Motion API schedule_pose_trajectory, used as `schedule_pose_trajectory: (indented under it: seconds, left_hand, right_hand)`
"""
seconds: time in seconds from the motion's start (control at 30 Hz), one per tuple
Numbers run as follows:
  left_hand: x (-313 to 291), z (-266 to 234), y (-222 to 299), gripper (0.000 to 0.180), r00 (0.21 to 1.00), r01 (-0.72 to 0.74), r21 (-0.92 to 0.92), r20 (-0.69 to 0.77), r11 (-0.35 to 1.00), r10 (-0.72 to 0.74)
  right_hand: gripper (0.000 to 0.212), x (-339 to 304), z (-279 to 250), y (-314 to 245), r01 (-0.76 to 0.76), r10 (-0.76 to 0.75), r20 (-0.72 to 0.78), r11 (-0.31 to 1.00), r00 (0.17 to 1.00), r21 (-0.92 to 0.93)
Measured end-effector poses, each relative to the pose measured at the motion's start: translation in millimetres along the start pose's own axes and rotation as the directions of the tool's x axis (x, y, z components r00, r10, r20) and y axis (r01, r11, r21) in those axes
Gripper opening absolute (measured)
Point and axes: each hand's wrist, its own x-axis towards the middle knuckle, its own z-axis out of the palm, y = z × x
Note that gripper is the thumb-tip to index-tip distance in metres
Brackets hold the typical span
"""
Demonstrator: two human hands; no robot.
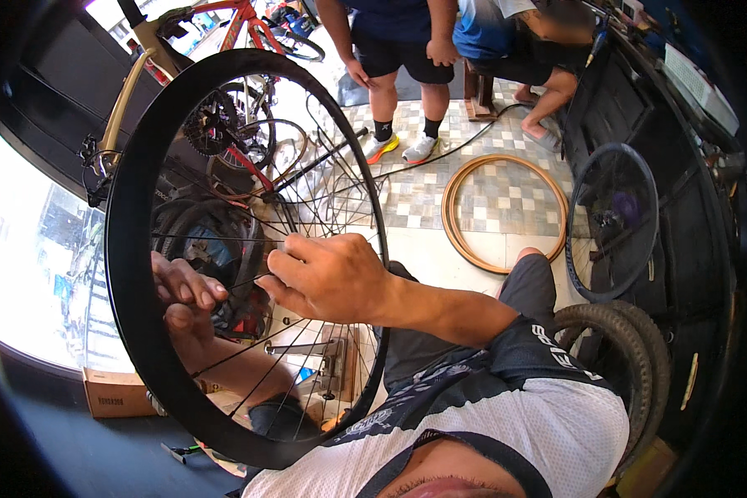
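Note:
A black bicycle wheel rim point(133, 274) stands upright before me, with thin black spokes point(284, 378) running across it. My right hand point(328, 278) reaches through the spokes from the right. Its thumb and index finger are pinched together on one thin spoke. My left hand point(189, 290) is at the rim's inner side on the left, with its fingers bent towards the thumb, and the rim partly covers it. The spoke from my right hand runs to the left fingertips. Whatever the left fingers close on is too small and hidden to tell.
Two tan tyres point(452, 207) lie on the tiled floor ahead. Another wheel point(574, 241) leans against the dark cabinet at right, above knobbly tyres point(651, 349). A cardboard box point(116, 394) sits at lower left. A red bicycle point(239, 21) stands beyond, and two people point(402, 50) are ahead.

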Motion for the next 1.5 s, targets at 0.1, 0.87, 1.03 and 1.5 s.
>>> schedule_pose_trajectory:
  seconds: [0.1,0.87,1.03,1.5]
  left_hand:
    - [-6,10,-17,0.038,0.981,-0.170,-0.078,-0.113,0.982,0.161]
    - [-9,34,-26,0.019,0.933,-0.292,-0.046,-0.232,0.955,0.274]
    - [-6,41,-31,0.018,0.943,-0.301,-0.220,-0.216,0.928,0.254]
    - [-7,40,-31,0.020,0.904,-0.383,-0.078,-0.240,0.921,0.355]
  right_hand:
    - [0.031,-1,3,1,0.002,-0.002,-0.006,1.000,1.000,-0.021]
    - [0.029,-7,31,-3,0.132,-0.135,-0.034,0.988,0.990,-0.079]
    - [0.028,-10,28,-1,0.136,-0.137,-0.006,0.985,0.991,-0.108]
    - [0.027,-5,20,-2,0.118,-0.115,0.036,0.989,0.993,-0.089]
